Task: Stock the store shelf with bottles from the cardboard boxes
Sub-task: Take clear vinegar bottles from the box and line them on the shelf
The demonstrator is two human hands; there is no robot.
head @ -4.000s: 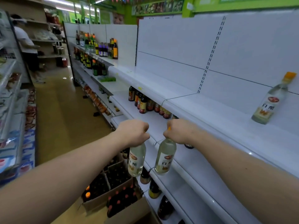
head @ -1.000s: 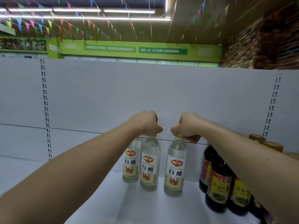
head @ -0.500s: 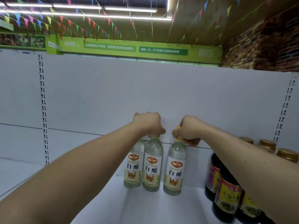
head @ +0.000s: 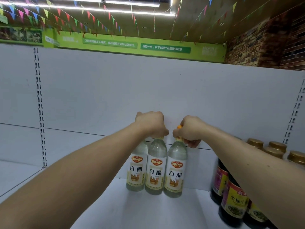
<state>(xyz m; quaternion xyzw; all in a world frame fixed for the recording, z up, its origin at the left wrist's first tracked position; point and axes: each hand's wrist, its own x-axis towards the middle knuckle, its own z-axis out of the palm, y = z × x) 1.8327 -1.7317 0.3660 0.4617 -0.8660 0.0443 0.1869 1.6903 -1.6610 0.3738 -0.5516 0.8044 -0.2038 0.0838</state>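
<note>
I'm looking into a shop aisle: a white metal shelf (head: 115, 212) with a slotted upright (head: 39, 104) in its back panel, clear bottles (head: 156, 171) with matching labels beside gold-capped dark bottles (head: 234, 200), a green slogan banner (head: 132, 45) above, and coloured bunting (head: 82, 22) under strip lights (head: 132, 4).

**Surfaces, top shelf bay**

Glossy, transparent and smooth on the clear bottles (head: 156, 152); glass or plastic not told apart. Satin, paper-like print on their labels (head: 175, 175). Plastic look to the orange cap (head: 179, 127). High gloss on the dark bottles (head: 222, 166), metallic sheen on the gold caps (head: 255, 143). White, matt, smooth like painted sheet metal: shelf (head: 148, 212) and back panel (head: 115, 96). Rough, matt brick wall (head: 272, 47).
</note>
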